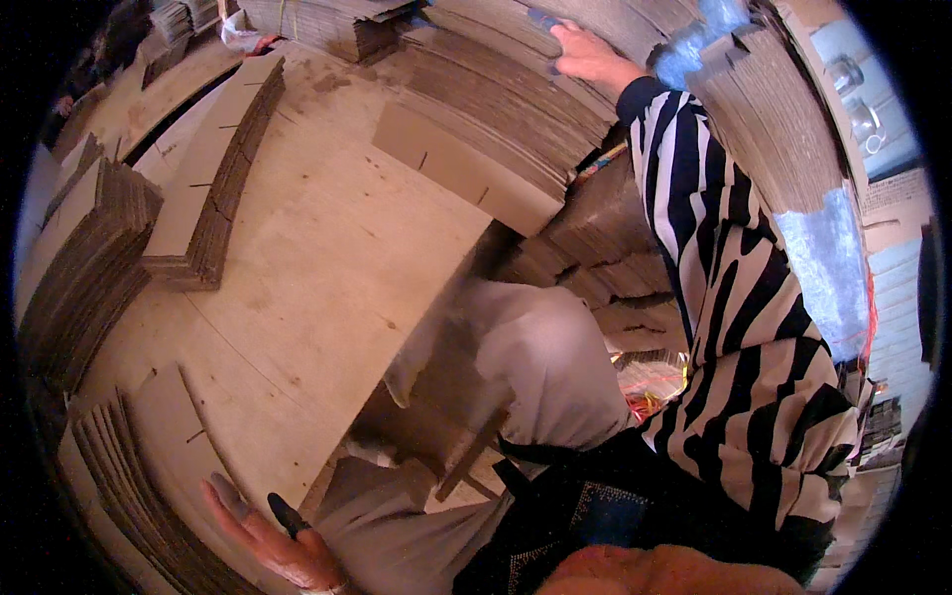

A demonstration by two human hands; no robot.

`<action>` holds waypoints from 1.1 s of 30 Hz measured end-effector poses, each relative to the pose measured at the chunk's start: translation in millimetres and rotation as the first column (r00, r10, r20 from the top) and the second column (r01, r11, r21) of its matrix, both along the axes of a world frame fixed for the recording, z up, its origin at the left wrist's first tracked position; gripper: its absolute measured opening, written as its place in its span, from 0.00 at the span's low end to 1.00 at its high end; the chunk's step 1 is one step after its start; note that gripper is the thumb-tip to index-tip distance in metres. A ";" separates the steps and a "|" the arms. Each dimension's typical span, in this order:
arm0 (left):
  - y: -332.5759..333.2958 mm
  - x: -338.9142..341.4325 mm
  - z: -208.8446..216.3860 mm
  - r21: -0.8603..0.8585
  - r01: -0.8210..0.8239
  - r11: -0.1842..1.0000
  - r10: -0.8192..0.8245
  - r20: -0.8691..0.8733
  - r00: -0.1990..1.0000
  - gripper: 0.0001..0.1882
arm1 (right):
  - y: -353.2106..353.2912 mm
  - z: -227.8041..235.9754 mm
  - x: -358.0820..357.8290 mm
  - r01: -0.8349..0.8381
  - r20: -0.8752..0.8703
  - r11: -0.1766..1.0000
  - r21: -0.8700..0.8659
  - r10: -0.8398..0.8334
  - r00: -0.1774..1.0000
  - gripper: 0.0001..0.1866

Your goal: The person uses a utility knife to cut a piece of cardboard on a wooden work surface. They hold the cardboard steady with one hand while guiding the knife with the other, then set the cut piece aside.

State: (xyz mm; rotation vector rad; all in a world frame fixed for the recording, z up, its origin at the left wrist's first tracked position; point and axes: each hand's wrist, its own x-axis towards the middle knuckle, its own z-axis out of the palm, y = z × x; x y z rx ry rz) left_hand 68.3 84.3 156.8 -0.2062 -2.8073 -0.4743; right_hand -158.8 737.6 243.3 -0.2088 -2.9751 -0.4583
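Note:
My right hand [592,56] reaches out to the far right and rests on a tall stack of brown cardboard sheets [516,91]. Its fingers are spread, with dark covers on the tips; no sheet is visibly gripped. At the near left my left hand [283,545] is open, thumb and fingers apart, with a grey cover and a black cover on two fingertips. Beside it lie slotted cardboard strips [174,426], fanned at the table's near left. Another slotted cardboard strip [466,174] lies against the stack's front, on the table's far right part.
The plywood table [307,248] spreads before me. A pile of slotted strips [213,174] and a taller cardboard pile [89,268] stand at its left. More cardboard bundles [769,109], partly wrapped in bluish plastic, rise on the right. My knees are beside the table edge.

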 end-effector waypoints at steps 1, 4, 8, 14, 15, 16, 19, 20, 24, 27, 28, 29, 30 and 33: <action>0.6 0.6 -1.4 0.034 -0.017 0.999 0.016 0.012 1.000 0.26 | 6.8 1.0 -1.8 -0.016 -0.022 0.999 -0.050 0.015 1.000 0.31; 1.9 -3.9 -1.5 0.030 -0.005 1.000 0.005 0.008 1.000 0.26 | 30.4 20.5 6.3 -0.059 -0.073 0.998 -0.032 0.057 0.996 0.31; -0.8 -8.9 -2.4 -0.032 -0.016 0.999 0.016 -0.006 1.000 0.26 | 15.4 5.1 -1.3 -0.063 -0.098 0.980 0.187 0.083 0.992 0.33; 3.2 -18.2 -11.2 0.022 0.077 0.997 -0.076 -0.060 0.995 0.26 | 11.4 9.7 6.0 0.096 -0.145 0.987 0.130 -0.077 0.986 0.32; -2.4 -14.1 -18.6 0.108 0.086 0.990 -0.081 -0.058 0.995 0.20 | 8.0 10.8 -5.7 0.146 -0.097 0.984 0.100 -0.136 0.986 0.32; -10.4 -9.7 -32.8 0.193 0.105 0.976 -0.095 -0.060 0.994 0.13 | 6.2 12.4 -9.4 0.206 -0.048 0.976 0.073 -0.203 0.978 0.32; -14.5 -2.8 -37.6 0.198 0.102 0.975 -0.091 -0.065 0.994 0.07 | -41.2 29.3 -1.2 0.139 -0.151 0.971 0.192 -0.110 0.982 0.32; -15.1 -0.2 -30.4 0.139 0.091 0.986 -0.081 -0.077 0.994 0.07 | -70.2 40.2 0.6 0.164 -0.133 0.974 0.155 -0.144 0.981 0.32; -9.4 6.1 -29.6 0.257 0.071 0.964 -0.045 -0.106 0.993 0.11 | -139.4 71.5 23.3 -0.180 -0.135 0.980 0.088 0.191 0.972 0.19; 5.3 -8.3 -12.8 0.147 0.127 0.981 -0.104 -0.154 0.982 0.17 | -153.6 52.5 36.5 -0.564 -0.078 0.781 0.269 0.601 0.795 0.32; 7.1 -15.1 -8.1 0.125 0.142 0.982 -0.120 -0.173 0.978 0.20 | -176.9 42.6 37.0 -0.686 0.014 0.693 0.220 0.701 0.713 0.32; 7.2 -22.3 -3.9 0.108 0.159 0.981 -0.137 -0.187 0.973 0.22 | -208.2 32.8 42.9 -0.790 0.104 0.591 0.160 0.786 0.609 0.33; 8.9 -30.5 1.9 0.195 0.172 0.966 -0.151 -0.117 0.982 0.24 | -230.3 19.9 50.3 -0.867 0.139 0.498 0.031 0.856 0.497 0.32; 23.2 -66.1 12.6 0.472 0.168 0.866 -0.265 0.148 0.953 0.27 | -279.3 -14.8 73.4 -0.937 0.262 0.294 -0.191 0.935 0.240 0.29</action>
